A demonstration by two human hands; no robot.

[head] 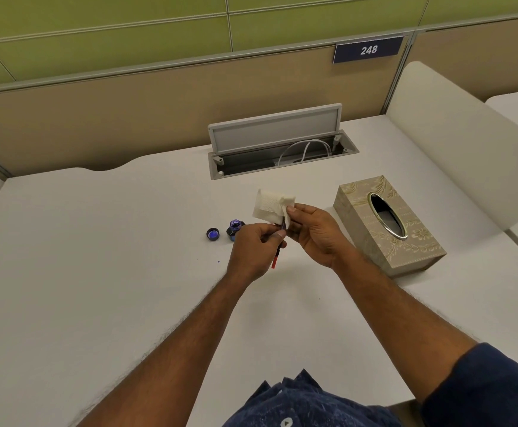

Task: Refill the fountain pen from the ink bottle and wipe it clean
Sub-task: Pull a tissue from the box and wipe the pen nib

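1. Above a white desk [97, 272], the left hand [253, 251] pinches a red pen [276, 260] while the right hand [316, 232] presses a tissue [271, 206] around its tip.
2. An open ink bottle [234, 228] — blue ink inside — stands beside its cap [213, 234].
3. A tissue box [387, 223] sits right — contents hidden.

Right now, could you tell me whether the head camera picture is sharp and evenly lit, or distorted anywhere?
Head view: soft, even light with faint shadows; wide-angle lens bows the partition rails; the tissue in the right hand is near white with little texture; the pen in the left hand is small and soft.
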